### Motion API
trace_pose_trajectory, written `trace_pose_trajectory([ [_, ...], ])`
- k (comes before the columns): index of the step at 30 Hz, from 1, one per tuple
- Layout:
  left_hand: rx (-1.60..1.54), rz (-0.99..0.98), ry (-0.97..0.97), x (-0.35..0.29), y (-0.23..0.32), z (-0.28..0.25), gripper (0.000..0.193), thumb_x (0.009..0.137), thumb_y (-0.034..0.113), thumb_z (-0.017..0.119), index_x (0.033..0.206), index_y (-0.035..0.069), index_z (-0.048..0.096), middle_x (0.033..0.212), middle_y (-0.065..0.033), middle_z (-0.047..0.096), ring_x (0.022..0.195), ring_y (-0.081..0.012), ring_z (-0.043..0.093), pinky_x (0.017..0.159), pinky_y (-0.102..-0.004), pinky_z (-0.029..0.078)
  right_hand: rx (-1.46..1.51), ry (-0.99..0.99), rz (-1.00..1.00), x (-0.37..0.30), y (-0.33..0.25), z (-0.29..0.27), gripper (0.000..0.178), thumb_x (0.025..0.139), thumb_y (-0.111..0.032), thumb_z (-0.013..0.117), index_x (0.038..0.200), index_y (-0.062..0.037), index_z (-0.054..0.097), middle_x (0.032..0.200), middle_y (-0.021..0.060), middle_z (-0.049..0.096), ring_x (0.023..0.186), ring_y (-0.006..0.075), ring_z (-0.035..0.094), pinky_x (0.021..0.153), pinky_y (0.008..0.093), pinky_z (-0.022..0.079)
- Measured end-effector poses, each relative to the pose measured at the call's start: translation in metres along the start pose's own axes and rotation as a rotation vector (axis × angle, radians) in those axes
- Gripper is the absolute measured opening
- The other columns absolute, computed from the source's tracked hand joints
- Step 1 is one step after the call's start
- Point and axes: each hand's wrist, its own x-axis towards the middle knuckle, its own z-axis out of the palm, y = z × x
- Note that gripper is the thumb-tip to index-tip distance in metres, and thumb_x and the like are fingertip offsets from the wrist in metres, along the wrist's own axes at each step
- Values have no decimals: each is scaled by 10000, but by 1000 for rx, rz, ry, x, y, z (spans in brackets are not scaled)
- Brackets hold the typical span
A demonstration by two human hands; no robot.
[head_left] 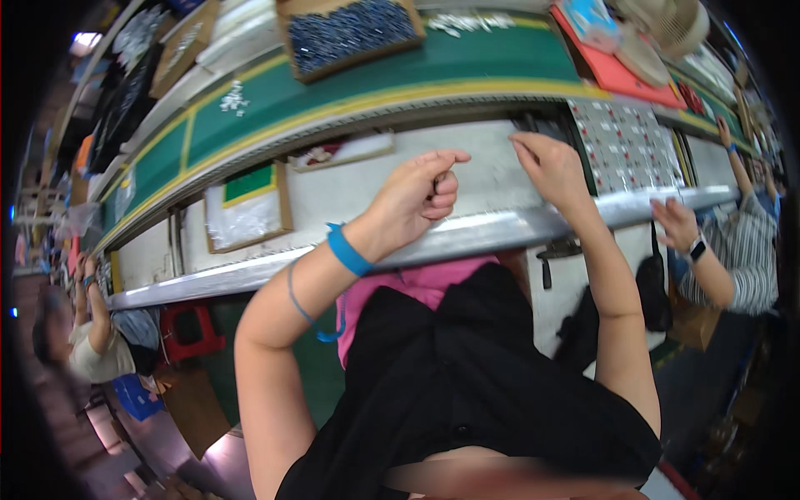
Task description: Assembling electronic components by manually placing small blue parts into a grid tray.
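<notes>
My left hand (419,196) hovers over the grey workbench (350,192), fingers curled into a loose fist with a small dark part pinched between thumb and forefinger. A blue band circles that wrist. My right hand (550,167) reaches further back, its fingertips touching small dark parts (533,127) at the bench's far edge, beside a tray of small red and white components (625,146). What the right fingers hold cannot be made out.
A green conveyor belt (467,62) runs behind the bench, carrying a cardboard box of dark blue parts (350,33) and white pieces (233,100). A shallow box with a green card (248,208) lies left. Co-workers sit at left (92,342) and right (733,258).
</notes>
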Motion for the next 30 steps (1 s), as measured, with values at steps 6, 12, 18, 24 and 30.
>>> trace_pose_trajectory([
  [6,-271,71,54,11,11,-43,367,961,319,340,1089,0,467,773,-111,542,700,-210,539,607,-286,460,141,-38,-209,54,-36,24,144,810,-99,583,920,-27,641,865,137,644,777,281,629,666,333,494],
  [12,-294,98,33,13,34,-67,413,958,342,333,1100,-26,457,916,-185,543,882,-289,568,796,-351,482,180,-90,-253,108,-55,41,133,806,-124,574,898,-53,641,823,105,635,763,274,609,650,358,479],
  [18,-260,100,13,18,47,-98,340,950,291,365,1047,-9,492,844,-118,569,799,-221,564,727,-304,467,137,-50,-291,179,-62,57,148,816,-130,561,928,-60,627,829,110,610,784,295,588,673,374,465],
  [24,-303,102,135,26,40,-117,299,943,269,378,980,9,521,744,-62,546,660,-149,511,612,-240,431,-172,-104,-303,250,-58,89,292,829,-277,576,1067,-108,573,936,120,610,827,332,592,686,418,483],
  [30,-334,82,153,24,35,-121,288,939,287,393,965,33,527,722,-46,530,610,-122,488,529,-221,394,-69,-233,-322,281,-78,120,325,804,-274,621,1058,-79,569,945,169,604,854,330,582,763,388,456],
])
